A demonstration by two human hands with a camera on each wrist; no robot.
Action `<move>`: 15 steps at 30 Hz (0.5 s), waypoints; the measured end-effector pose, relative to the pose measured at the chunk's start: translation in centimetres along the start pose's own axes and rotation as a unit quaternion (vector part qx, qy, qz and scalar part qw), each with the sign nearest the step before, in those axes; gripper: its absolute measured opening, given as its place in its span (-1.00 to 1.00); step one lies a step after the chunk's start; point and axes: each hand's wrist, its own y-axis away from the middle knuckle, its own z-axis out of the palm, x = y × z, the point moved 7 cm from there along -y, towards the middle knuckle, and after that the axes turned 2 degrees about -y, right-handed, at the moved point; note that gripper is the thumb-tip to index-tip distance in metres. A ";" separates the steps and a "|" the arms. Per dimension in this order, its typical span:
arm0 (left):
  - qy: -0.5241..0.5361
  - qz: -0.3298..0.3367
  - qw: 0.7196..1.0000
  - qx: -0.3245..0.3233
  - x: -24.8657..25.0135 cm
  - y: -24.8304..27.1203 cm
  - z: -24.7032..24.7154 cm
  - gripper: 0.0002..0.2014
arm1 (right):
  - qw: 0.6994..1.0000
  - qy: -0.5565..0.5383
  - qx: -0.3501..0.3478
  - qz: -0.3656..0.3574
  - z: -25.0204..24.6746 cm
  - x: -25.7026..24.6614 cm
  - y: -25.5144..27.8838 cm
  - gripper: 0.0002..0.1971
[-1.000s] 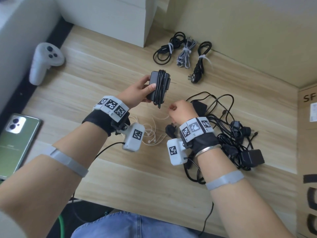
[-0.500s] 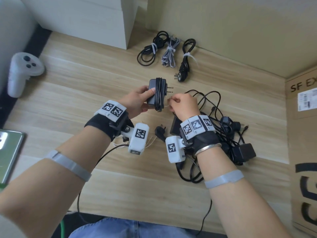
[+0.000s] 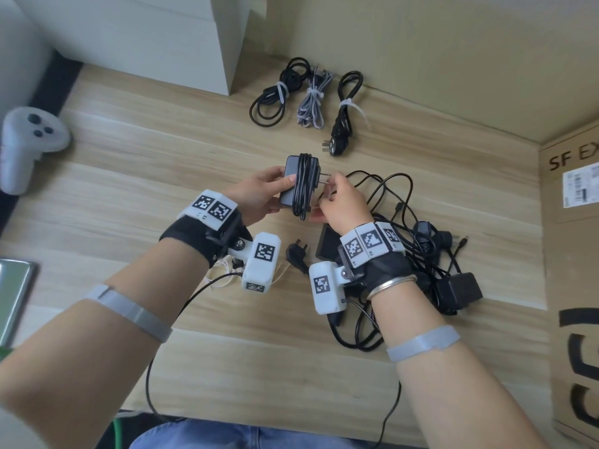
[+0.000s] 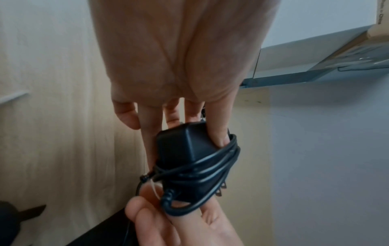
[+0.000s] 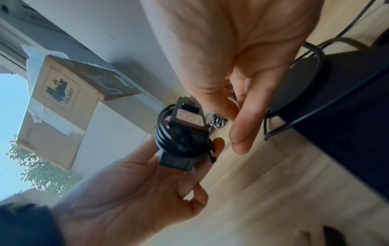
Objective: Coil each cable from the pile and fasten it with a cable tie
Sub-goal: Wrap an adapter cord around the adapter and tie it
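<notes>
My left hand [image 3: 274, 189] grips a black power adapter [image 3: 299, 181] with its cable wound round the body; the thumb lies on top and the fingers underneath [image 4: 147, 141]. My right hand [image 3: 329, 197] is at the adapter's prong side, thumb and fingers pinching a thin white cable tie [image 4: 154, 189] against the wound cable [image 5: 166, 133]. The tangled pile of black cables and adapters [image 3: 424, 251] lies under and to the right of my right wrist. Three tied coils lie at the back: black [image 3: 275, 95], grey braided [image 3: 312, 100] and a black mains lead [image 3: 346, 115].
A white game controller [image 3: 29, 140] sits at the far left and a green phone [image 3: 13, 303] at the left edge. A cardboard box [image 3: 573, 254] stands on the right, a white box [image 3: 146, 37] at the back. Thin white strands [image 3: 223, 275] lie under my left wrist.
My right hand has risen from the table with the white tie and closed in on the prong side of the adapter. My left hand has kept hold of the adapter.
</notes>
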 end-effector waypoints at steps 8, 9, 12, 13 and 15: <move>-0.059 -0.029 0.997 0.049 -0.7 -0.7 -1.4 -0.99 | 0.999 -0.040 0.012 0.002 -0.4 0.7 -0.1 -0.85; -0.082 -0.032 0.994 0.060 -0.9 -0.9 -1.7 -0.94 | 0.999 -0.041 0.021 0.003 -0.5 1.0 -0.2 -0.86; -0.189 -0.035 0.978 0.080 -1.0 -1.1 -1.9 -0.73 | 0.998 -0.044 0.051 -0.017 -1.1 0.8 -0.1 -0.80; -0.232 -0.028 0.969 0.082 -0.8 -1.2 -1.7 -0.68 | 0.997 -0.024 0.058 -0.036 -1.1 0.4 0.0 -0.79; -0.326 -0.003 0.942 0.080 -0.2 -1.2 -1.2 -0.62 | 0.994 0.012 0.062 -0.084 -0.9 -0.6 0.2 -0.83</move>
